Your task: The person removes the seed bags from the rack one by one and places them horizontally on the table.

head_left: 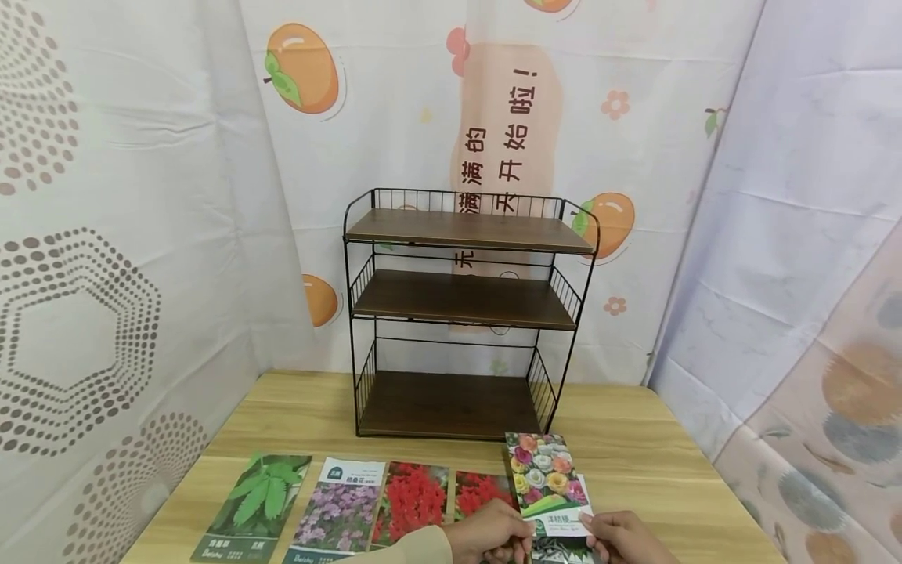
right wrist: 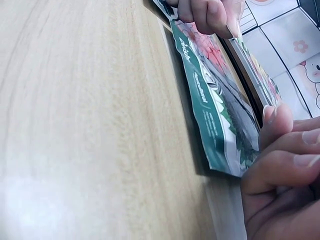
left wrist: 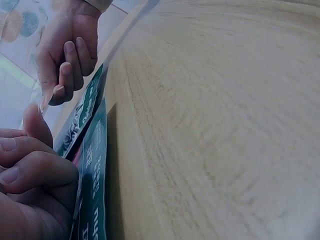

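Observation:
A seed packet (head_left: 546,478) printed with multicoloured flowers is raised above the table, tilted, between both hands. The left hand (head_left: 488,533) pinches its lower left corner, and the right hand (head_left: 625,536) pinches the lower right corner. Beneath it another seed packet (right wrist: 200,92), with a green lower band, lies on the wood and is partly covered. Left of the hands lie a packet with red flowers (head_left: 479,489), partly hidden by the left hand, a second red-flower packet (head_left: 416,497), a purple-flower packet (head_left: 338,509) and a green-leaf packet (head_left: 257,501).
A black wire rack (head_left: 350,352) with three dark brown shelves stands at the back of the wooden table (head_left: 648,446). Printed curtains (head_left: 395,102) hang behind it and at both sides. The packets form a row along the near side.

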`<state>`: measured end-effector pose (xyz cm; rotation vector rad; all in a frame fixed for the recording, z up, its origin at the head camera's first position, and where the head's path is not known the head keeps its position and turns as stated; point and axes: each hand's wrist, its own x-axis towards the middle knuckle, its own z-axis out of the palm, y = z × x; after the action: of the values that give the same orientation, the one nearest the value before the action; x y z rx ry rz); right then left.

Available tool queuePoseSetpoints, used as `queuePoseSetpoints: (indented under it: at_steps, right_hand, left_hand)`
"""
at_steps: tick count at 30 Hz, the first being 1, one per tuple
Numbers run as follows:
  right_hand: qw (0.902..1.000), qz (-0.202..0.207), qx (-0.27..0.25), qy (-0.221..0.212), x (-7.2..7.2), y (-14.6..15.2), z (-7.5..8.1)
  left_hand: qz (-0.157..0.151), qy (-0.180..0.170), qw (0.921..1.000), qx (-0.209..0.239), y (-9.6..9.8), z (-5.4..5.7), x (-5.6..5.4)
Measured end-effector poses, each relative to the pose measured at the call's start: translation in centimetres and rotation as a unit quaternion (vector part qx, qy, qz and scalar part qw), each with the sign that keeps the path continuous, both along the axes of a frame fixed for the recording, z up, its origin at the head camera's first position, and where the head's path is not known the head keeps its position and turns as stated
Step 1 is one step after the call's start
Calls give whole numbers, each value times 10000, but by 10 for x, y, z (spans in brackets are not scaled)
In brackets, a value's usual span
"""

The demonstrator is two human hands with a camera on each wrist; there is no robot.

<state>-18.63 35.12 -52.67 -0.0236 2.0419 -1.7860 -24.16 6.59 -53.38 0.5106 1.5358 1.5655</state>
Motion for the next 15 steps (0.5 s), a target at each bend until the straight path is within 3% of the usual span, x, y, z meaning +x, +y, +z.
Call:
queuePoseSetpoints:
  at_steps: [15]
  right_hand:
    - [9999, 33, -51, -141, 4, 19, -4]
  left_hand:
    - [20, 31, 10000, 9, 17, 2, 2]
